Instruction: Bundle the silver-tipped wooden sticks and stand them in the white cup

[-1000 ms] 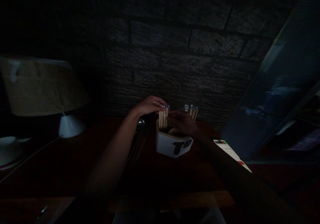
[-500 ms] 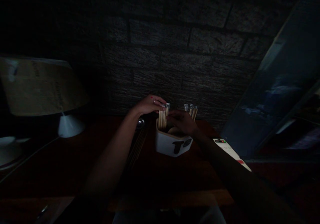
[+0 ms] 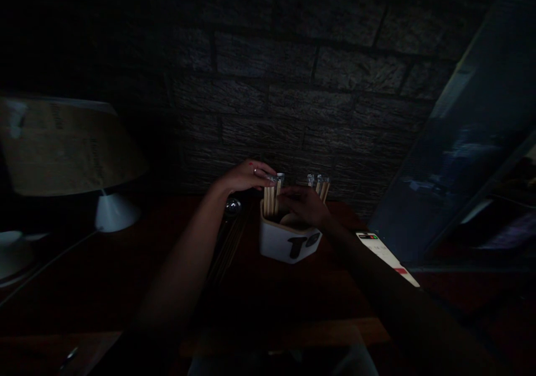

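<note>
A white angular holder (image 3: 278, 243) with dark lettering stands on the table. Upright chopsticks (image 3: 271, 200) with clear wrapper ends fill its left corner. My left hand (image 3: 246, 177), wearing a ring, reaches over from the left and has its fingers closed around the tops of this bundle. From the right, my right hand (image 3: 307, 205) comes over the holder, fingers pinched against the bundle's right side. A second group of wrapped chopsticks (image 3: 320, 185) rises at the holder's back right, behind my right hand. Dim light hides the fingertips' exact contact.
Left of the holder lie several long thin sticks (image 3: 229, 247) and a shiny round metal object (image 3: 233, 206). A lit phone (image 3: 387, 258) rests at the table's right edge. A lamp (image 3: 75, 147) and a pale cup-like object (image 3: 14, 256) stand at left. A brick wall (image 3: 288, 108) rises behind.
The view has shifted very slightly. Both hands stay at the left chopstick bundle, with hardly any visible movement.
</note>
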A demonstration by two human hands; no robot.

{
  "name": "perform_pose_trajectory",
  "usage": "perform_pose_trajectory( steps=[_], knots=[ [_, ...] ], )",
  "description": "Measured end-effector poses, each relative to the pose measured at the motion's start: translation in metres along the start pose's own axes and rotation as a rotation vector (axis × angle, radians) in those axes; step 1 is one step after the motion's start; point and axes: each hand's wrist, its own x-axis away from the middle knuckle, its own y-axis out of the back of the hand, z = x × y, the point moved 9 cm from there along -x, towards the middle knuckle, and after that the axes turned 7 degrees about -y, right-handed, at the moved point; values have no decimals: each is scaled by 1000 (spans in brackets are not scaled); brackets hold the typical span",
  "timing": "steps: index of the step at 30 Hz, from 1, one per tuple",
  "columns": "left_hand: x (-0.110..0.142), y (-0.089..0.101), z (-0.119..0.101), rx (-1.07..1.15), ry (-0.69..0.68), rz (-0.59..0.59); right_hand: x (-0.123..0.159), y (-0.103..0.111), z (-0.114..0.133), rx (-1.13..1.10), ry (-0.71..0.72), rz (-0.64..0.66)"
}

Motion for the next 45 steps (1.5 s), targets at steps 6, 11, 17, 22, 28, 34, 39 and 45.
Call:
perform_pose_trajectory(
  steps=[6, 11, 17, 22, 28, 34, 39, 45],
  knots=[
    [2, 1, 0, -23, 11, -3, 0, 1, 0, -38, 2, -5],
    [4, 0, -2, -42, 24, -4, -1, 2, 1, -106, 6, -10],
    [2, -3, -5, -92, 8, -33, 1, 7, 4, -141, 18, -46],
    [0, -3, -5, -76, -5, -39, 0, 7, 3, -136, 26, -36],
    [0, -5, -5, -62, -12, -16, -1, 5, 6, -115, 56, -11],
    [0, -6, -5, -74, -31, -12, -1, 1, 4, -76, 18, 9],
    [-1, -4, -3, -86, -18, -14, 1, 1, 4, -72, -15, 4],
    [0, -5, -3, -91, -15, 0, 1, 2, 3, -93, -36, -17]
  ],
)
